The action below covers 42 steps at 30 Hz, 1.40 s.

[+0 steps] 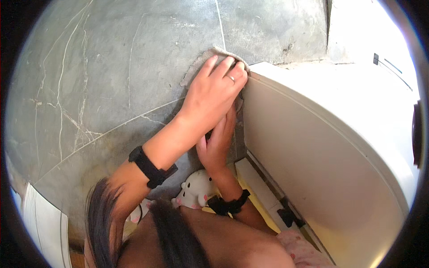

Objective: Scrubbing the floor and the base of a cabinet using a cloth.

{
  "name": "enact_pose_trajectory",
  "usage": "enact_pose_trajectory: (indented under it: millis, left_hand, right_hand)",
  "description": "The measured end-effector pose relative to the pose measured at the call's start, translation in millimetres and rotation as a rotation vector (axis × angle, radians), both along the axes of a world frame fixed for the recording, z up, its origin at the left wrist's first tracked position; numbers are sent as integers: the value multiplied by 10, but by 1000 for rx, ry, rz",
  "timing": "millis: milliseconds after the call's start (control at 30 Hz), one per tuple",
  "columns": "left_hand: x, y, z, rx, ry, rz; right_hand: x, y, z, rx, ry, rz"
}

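Note:
My left hand [214, 82], with a ring on one finger, presses a folded grey cloth [197, 65] against a grey marble-patterned tile surface [107, 60]. The cloth's ribbed edge reaches the corner of a pale furniture panel [315, 140]. Below it, partly covered by the left hand and forearm, my right hand [218, 144] reaches up along the gap between tile and panel. Its fingertips are hidden, and whether it holds anything cannot be told. Each wrist wears a black strap, one the left strap [152, 167], the other the right strap [229, 204].
White plush toys [197, 187] with pink spots lie below my arms. A pale ledge [258, 184] with black fittings runs along the panel's foot. The panel's white top [338, 87] spreads right. A white board [45, 224] stands at lower left. Strands of dark hair [171, 231] hang in view.

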<state>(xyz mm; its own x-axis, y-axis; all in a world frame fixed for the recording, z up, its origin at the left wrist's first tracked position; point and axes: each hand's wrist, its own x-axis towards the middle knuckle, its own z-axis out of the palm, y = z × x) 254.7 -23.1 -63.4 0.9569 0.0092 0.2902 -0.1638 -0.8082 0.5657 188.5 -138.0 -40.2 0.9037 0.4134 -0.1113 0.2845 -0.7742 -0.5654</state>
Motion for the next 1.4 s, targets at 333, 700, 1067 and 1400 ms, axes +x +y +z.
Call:
enact_pose_trajectory:
  millis: [333, 700, 1067, 1400]
  left_hand:
    - [-24, 209, -9, -469, 98, -26]
    - [79, 31, 41, -199, 49, -3]
    - [11, -69, 262, -420, 119, -79]
    - [34, -19, 860, -704, -47, -225]
  right_hand:
    - [-81, -110, -89, -86, -109, -13]
    - [-7, -69, -22, -62, -47, 0]
    - [-40, -17, -32, 94, 141, -46]
    - [-161, -36, 17, 175, 194, -286]
